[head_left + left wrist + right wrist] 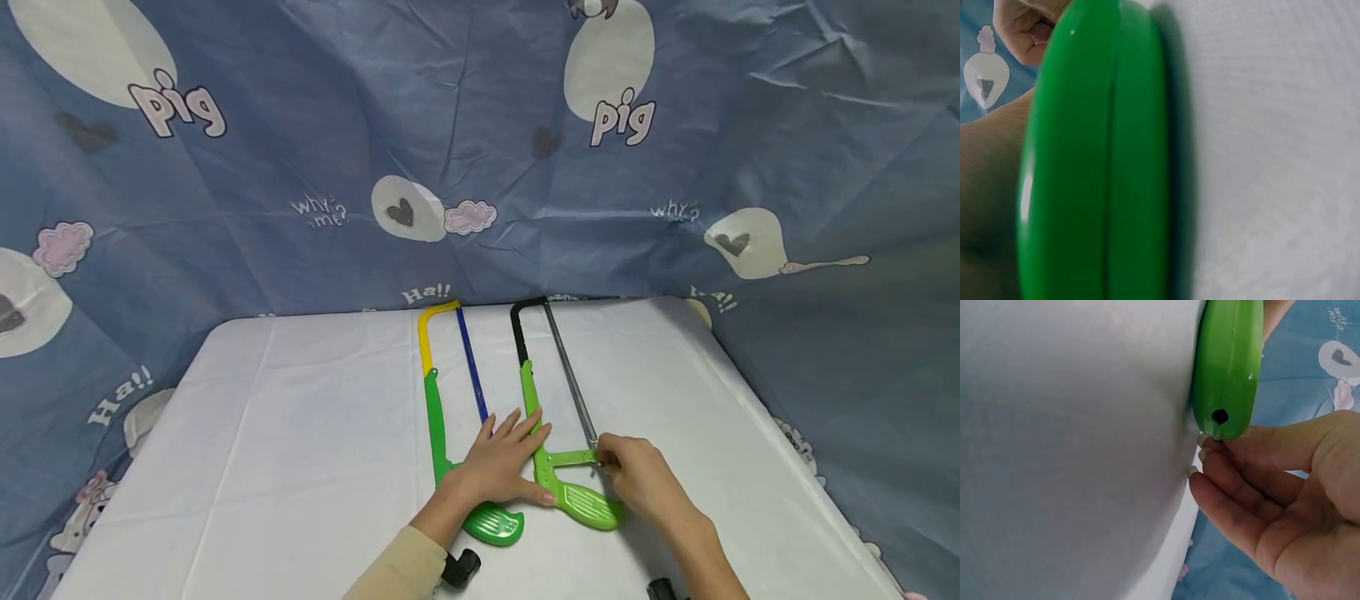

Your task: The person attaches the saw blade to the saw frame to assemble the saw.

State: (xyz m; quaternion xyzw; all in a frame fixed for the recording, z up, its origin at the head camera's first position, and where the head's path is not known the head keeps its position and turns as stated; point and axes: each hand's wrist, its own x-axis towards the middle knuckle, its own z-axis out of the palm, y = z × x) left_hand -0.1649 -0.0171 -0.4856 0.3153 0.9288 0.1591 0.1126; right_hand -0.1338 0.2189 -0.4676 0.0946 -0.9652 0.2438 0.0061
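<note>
Two hacksaws lie side by side on the white table. The light green hacksaw has a black front frame and a grey blade; the darker green hacksaw has a yellow front and a blue blade. My left hand rests with spread fingers across the light green frame, its wrist over the darker saw. With thumb and fingers my right hand pinches the light green saw's blade-end fitting, which the fingers hide. In the right wrist view the light green handle partly covers the fingertips. The darker handle fills much of the left wrist view.
A white cloth covers the table. Behind it hangs a blue printed curtain, which also runs down both sides. A black wrist-camera piece shows by the left sleeve, another below the right wrist.
</note>
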